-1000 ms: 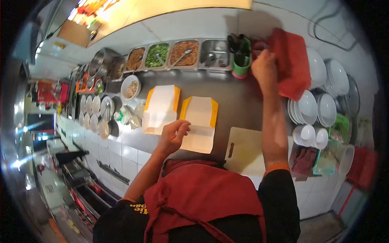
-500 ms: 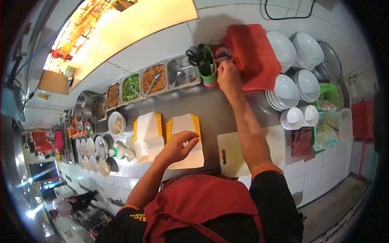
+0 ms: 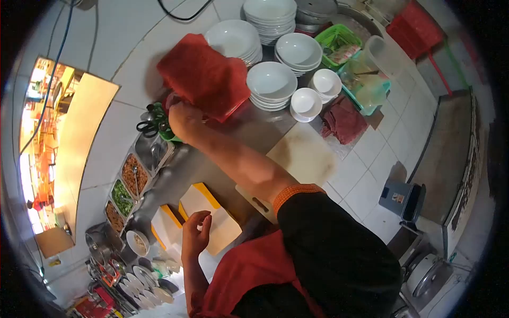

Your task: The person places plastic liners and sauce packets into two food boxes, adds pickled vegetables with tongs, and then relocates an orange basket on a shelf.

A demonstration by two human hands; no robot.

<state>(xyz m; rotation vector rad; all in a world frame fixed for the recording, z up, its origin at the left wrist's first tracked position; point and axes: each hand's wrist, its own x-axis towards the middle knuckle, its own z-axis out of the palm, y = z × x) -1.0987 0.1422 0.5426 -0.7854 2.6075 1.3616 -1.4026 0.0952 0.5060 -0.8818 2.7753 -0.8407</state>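
My right hand [image 3: 183, 119] is stretched out to the back of the steel counter. It rests against the lower edge of a red cloth [image 3: 204, 74], beside a green cup holding scissors [image 3: 159, 124]. The fingers are hidden, so what they grip is unclear. My left hand [image 3: 195, 236] lies on a white and yellow paper box [image 3: 214, 217], fingers loosely curled. A second paper box [image 3: 164, 225] sits just left of it. A pale cutting board [image 3: 305, 156] lies under my right forearm.
Stacks of white bowls [image 3: 271, 82] and plates [image 3: 268, 13] stand behind the cutting board. A row of steel trays with toppings [image 3: 130, 177] runs along the wall. A dark red rag [image 3: 343, 119], a green basket [image 3: 336, 42] and plastic tubs sit at the right end.
The view has swung and tilted strongly to the right. My right hand stays at the red cloth's edge. My left hand stays on the paper box.
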